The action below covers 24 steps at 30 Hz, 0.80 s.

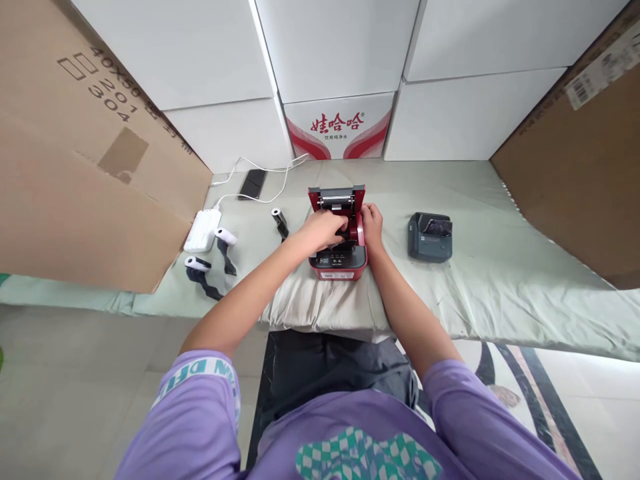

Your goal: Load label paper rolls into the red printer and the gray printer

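A red and black label printer [338, 272] stands on the cloth-covered surface with its lid [337, 190] raised at the back. My left hand [323, 230] reaches into the printer's open bay from the left. Its fingers are curled there, and what they hold, if anything, is hidden. My right hand [371, 225] grips the printer's right side near the back, thumb and fingers at the edge of the red wall. Part of the bay's inside is covered by my left hand.
To the right sits a small dark grey device [430, 237]. A strapped device [280, 223] lies left of the printer. Farther left are a white box with a cable [203, 230], two strapped devices [198, 264] and a black phone-like slab [252, 184]. Cardboard [90, 147] and white boxes [340, 47] surround the surface.
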### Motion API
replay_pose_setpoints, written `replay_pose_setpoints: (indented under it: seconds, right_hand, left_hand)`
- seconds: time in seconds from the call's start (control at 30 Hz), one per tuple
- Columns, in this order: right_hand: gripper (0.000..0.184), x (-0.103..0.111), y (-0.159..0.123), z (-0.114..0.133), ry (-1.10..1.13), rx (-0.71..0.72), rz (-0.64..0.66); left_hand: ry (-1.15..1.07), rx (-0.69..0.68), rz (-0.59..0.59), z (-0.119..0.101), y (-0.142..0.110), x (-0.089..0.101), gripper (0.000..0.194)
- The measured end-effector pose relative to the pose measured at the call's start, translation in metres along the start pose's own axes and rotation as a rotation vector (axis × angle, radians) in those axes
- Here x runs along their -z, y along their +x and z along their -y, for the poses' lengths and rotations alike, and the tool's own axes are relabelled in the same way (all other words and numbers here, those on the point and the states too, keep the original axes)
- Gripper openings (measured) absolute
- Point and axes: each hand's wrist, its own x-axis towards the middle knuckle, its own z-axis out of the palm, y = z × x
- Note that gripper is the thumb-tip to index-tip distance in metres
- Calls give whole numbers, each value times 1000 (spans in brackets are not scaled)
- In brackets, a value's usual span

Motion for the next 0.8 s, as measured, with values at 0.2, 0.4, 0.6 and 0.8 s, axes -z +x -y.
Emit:
replay_pose_setpoints:
  seconds: [0.2,0.4,0.6,0.8]
  right_hand:
    - [45,5,3,8,73,10,115]
    - [56,13,-1,23,61,46,186]
    - [53,23,-8,37,98,26,275]
    - [26,34,-9,53,233,-199,475]
  left_hand:
    - [-101,19,-87,-5,-20,13,18]
    - [-519,-125,-344,-8,-75,13,36]
    - [-638,-176,-433,-4,-105,-4,34]
    - [-734,217,-920,0,-94,-13,29]
